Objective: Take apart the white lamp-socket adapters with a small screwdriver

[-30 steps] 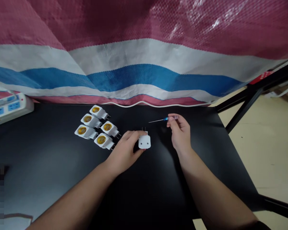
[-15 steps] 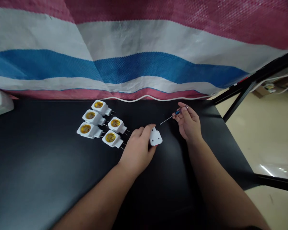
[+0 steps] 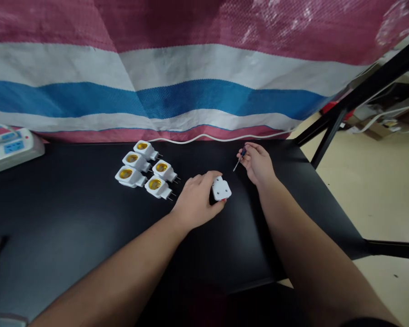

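My left hand [image 3: 198, 200] grips a white plastic piece [image 3: 221, 188] by its left side, fingers above and thumb below; small dark holes show on its upper face. To the right, my right hand [image 3: 257, 164] pinches a small screwdriver [image 3: 243, 153] by its dark blue handle. The metal shaft slants down to the left, its tip apart from the white piece. Left of my left hand lie several white lamp sockets with gold-coloured insides and metal prongs, among them a front one [image 3: 159, 187] and a left one [image 3: 131, 176].
A white power strip [image 3: 27, 147] with blue outlets lies at the far left of the black table [image 3: 71, 227]. A white cable [image 3: 204, 136] runs along the back edge, before a striped sheet [image 3: 191, 97]. A black metal frame [image 3: 327, 136] stands at the right.
My right hand has moved a little left, and the screwdriver now points more steeply down. The camera view has shifted, showing more of the power strip. My left hand still holds the white piece.
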Demonstrator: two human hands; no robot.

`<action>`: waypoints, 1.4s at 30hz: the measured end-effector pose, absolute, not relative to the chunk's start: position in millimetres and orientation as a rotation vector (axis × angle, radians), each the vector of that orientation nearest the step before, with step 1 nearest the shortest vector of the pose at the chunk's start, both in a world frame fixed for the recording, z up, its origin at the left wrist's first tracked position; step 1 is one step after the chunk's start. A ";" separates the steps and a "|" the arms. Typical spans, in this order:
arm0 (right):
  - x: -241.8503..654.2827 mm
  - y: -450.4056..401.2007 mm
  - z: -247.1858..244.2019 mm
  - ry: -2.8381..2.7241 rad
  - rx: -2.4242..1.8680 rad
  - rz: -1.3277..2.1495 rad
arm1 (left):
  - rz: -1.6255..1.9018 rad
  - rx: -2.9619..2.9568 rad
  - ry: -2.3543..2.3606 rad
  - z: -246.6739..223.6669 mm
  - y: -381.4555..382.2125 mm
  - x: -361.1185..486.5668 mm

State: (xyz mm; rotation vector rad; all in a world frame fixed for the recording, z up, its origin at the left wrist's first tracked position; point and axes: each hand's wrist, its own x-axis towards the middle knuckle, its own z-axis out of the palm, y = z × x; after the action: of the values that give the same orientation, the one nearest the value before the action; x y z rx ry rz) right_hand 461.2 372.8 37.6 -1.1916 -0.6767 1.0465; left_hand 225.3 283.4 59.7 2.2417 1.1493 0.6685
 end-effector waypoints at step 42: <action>403.3 322.2 88.0 -1.417 -0.795 0.173 | 0.623 2.276 1.081 62.5 291.2 220.4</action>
State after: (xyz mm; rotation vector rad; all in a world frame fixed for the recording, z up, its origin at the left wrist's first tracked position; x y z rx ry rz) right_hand 403.3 322.2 88.0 -0.7952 -1.4170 0.1728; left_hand 220.4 291.2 62.5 2.2763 1.0814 0.6231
